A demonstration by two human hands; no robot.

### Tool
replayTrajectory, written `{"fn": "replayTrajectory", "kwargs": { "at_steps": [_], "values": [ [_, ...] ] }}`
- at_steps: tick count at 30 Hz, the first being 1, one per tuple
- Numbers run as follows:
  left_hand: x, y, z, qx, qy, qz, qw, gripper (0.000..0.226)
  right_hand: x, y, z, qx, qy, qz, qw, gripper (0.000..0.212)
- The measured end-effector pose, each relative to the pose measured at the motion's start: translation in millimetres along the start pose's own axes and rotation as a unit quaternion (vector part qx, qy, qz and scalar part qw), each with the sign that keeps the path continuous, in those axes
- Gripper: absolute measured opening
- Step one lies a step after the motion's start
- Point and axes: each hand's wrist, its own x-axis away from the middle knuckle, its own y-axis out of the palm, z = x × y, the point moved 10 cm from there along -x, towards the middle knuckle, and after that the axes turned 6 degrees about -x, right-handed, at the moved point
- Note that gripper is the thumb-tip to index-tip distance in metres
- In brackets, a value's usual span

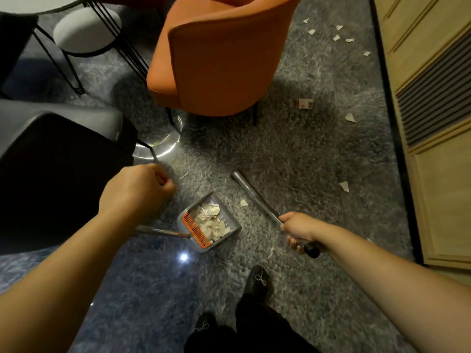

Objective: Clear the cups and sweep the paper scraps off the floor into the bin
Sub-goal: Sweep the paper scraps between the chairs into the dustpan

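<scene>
A grey dustpan (230,225) with an orange comb edge stands on the carpet, holding a heap of white paper scraps (211,222). Its metal handle (163,231) runs left under my left forearm. My left hand (137,189) is curled in a fist above it and appears to grip the handle's top. My right hand (299,229) grips a metal broom pole (254,196) near its black end cap. The pole slants up-left past the pan, and no bristles show. Loose scraps lie on the carpet: one beside the pan (244,203), one to the right (344,186), one farther off (350,117), and several at the top right (336,36).
An orange armchair (219,62) stands ahead, and a dark chair (58,169) is close on the left. A round table with thin black legs (63,34) is at the top left. A wooden wall panel (433,98) runs down the right. A small box (304,103) lies on the carpet. My shoe (257,281) is below the pan.
</scene>
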Motion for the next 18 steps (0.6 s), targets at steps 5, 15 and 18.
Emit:
{"fn": "replayTrajectory", "kwargs": {
  "at_steps": [5, 15, 18],
  "values": [
    [-2, 3, 0, 0.005, -0.004, -0.007, 1.000, 0.015, 9, 38, 8, 0.004, -0.006, -0.040, 0.999, 0.039],
    [-7, 3, 2, 0.010, 0.009, -0.007, 1.000, 0.021, 28, 77, 36, -0.009, 0.030, -0.095, 0.995, 0.037],
    [-6, 2, 3, 0.012, 0.014, -0.008, 1.000, 0.021, 27, 82, 44, -0.025, 0.057, -0.070, 0.996, 0.043]
  ]
}}
